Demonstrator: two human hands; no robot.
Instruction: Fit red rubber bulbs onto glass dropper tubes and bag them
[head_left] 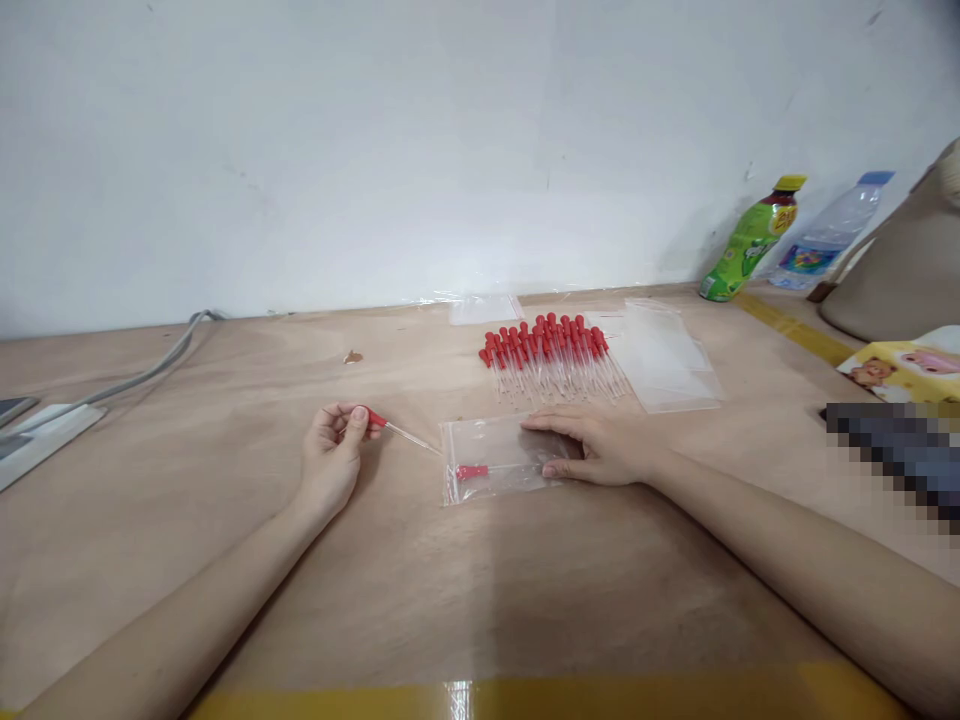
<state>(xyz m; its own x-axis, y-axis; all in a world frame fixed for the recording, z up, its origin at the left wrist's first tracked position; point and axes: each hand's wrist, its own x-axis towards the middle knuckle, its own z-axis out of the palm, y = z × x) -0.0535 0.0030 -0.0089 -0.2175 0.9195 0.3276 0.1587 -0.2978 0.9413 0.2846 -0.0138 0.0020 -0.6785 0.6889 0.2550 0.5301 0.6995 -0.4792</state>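
Note:
My left hand (335,448) pinches the red bulb of a glass dropper (384,423), its clear tube pointing right toward a clear zip bag (491,436). The dropper's tip is close to the bag's left edge; I cannot tell whether it touches. Inside the bag lies another red-bulbed dropper (474,471), bulb at the zip end. My right hand (592,445) rests on the right end of the bag with its fingers stretched out and apart, hiding that end. Beyond the bag lies a pile of droppers (551,345) with red bulbs pointing away.
Flat clear bags (671,360) lie right of the pile. A green bottle (750,240), a water bottle (829,235) and a beige bag (896,260) stand at back right. A yellow packet (907,362) lies at right. A grey cable (161,358) runs along the left.

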